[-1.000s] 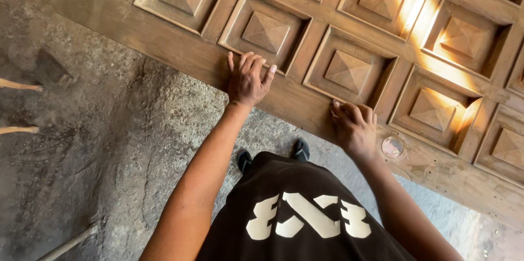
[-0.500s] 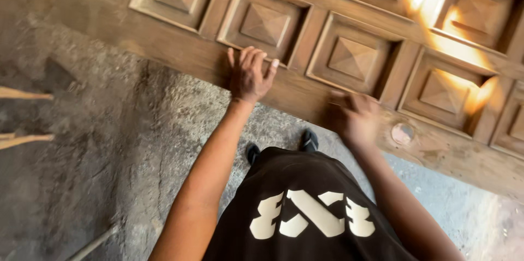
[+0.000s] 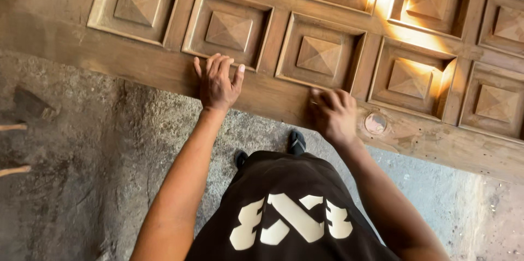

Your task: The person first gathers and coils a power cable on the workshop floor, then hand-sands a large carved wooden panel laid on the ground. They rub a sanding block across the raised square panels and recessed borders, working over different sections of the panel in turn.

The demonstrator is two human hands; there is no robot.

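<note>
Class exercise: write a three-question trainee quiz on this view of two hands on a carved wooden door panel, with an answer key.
1. True or false: the left hand lies flat, fingers spread, on the wooden panel.
2. Which hand looks blurred? A) left B) right
3. What small round thing lies on the panel's lower rail, beside the right hand?

Key:
1. True.
2. B.
3. A round disc; its kind cannot be told.

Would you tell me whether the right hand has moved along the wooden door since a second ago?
Yes. The right hand slid left, away from the round mark.
</note>
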